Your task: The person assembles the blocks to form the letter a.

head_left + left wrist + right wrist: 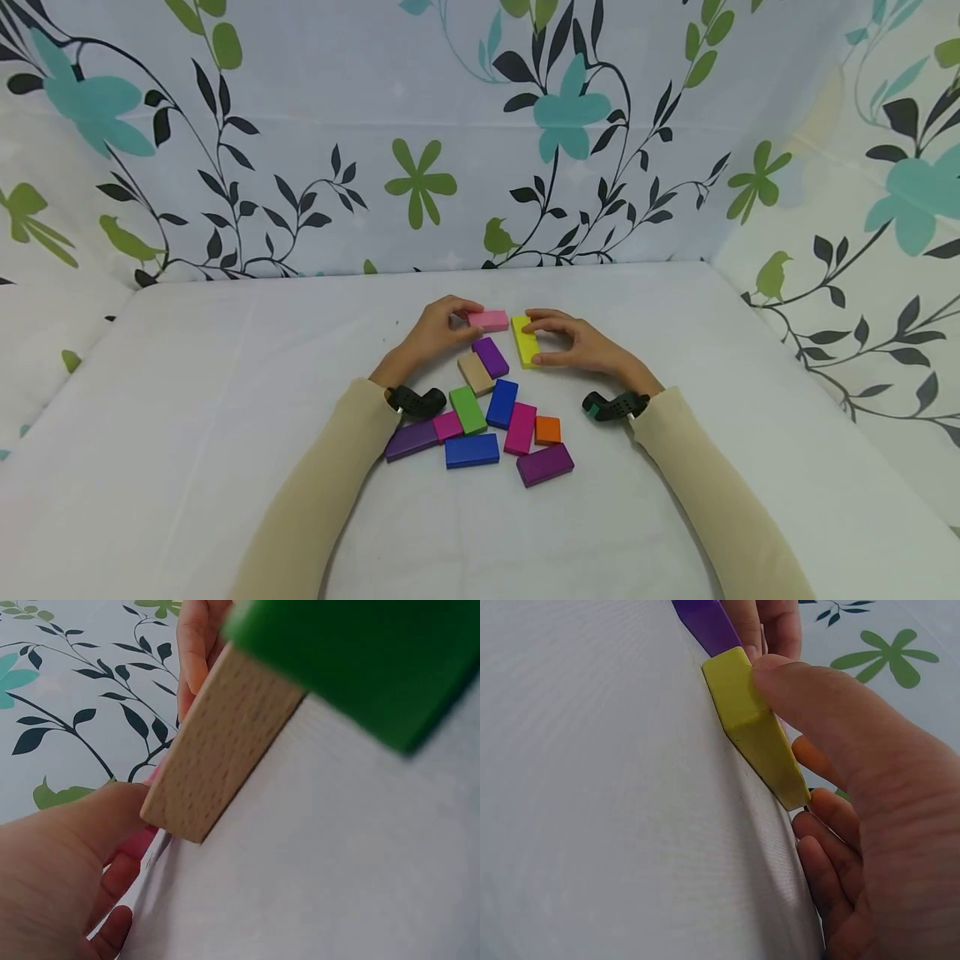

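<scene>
At the far end of a group of coloured blocks, my left hand (438,325) pinches a light pink block (491,320) by its left end. My right hand (585,346) holds a yellow block (527,348) lengthwise between thumb and fingers, just right of the pink one. In the right wrist view, the thumb lies on the near end of the yellow block (754,720). A purple block (491,357) and a beige wooden block (476,373) lie touching below the pink one. The left wrist view shows the wooden block (225,742) covering much of the pink one.
Nearer me lie green (468,409), blue (502,404), magenta (520,428) and orange (547,430) blocks. Another blue block (472,451), dark purple blocks (545,465) and a small pink block (447,426) sit along the front. A patterned cloth (300,125) hangs behind the white table (187,458).
</scene>
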Demonstrator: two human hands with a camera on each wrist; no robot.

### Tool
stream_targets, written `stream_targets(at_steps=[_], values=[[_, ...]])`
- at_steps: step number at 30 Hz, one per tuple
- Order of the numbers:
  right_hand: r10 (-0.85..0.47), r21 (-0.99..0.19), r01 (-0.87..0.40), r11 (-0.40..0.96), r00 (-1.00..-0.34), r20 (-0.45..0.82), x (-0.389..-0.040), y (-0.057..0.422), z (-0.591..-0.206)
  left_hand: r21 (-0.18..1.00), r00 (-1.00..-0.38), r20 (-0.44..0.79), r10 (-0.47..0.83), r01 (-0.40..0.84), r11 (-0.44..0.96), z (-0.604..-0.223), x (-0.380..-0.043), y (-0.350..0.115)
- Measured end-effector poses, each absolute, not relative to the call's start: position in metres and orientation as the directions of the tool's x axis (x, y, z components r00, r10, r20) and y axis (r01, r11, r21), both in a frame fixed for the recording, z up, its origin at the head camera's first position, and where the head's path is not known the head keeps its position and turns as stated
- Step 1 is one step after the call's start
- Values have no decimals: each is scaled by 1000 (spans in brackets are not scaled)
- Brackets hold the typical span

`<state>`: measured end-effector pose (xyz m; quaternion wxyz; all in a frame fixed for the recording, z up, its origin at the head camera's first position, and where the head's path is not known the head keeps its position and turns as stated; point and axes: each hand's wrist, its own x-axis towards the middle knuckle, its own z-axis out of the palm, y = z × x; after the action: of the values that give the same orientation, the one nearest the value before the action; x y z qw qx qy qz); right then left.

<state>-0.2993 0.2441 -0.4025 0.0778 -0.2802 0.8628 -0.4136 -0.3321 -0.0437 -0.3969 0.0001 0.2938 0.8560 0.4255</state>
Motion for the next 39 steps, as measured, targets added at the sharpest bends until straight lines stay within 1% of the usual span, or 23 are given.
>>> stream_targets(at_steps=[4, 10, 18, 23, 32, 39], values=[[-539, -756, -416, 506, -836, 100, -299, 245, -401, 730, -827, 208, 523, 487, 480, -397, -335, -44], [-547, -755, -425, 500, -831, 105, -300, 245, -401, 726, -817, 235, 527, 508, 464, -400, -336, -47], [-547, -756, -420, 503, -831, 98, -300, 243, -399, 749, -829, 213, 518, 479, 457, -402, -335, -48], [-542, -747, -414, 519, -836, 87, -299, 241, -398, 742, -822, 224, 524, 492, 455, -402, -335, -48], [-553, -756, -405, 514, -830, 68, -276, 228, -368, 739, -807, 232, 542, 509, 441, -402, -333, -49], [-543, -759, -403, 512, -836, 77, -296, 239, -398, 726, -803, 235, 547, 519, 450, -402, -331, -49]])
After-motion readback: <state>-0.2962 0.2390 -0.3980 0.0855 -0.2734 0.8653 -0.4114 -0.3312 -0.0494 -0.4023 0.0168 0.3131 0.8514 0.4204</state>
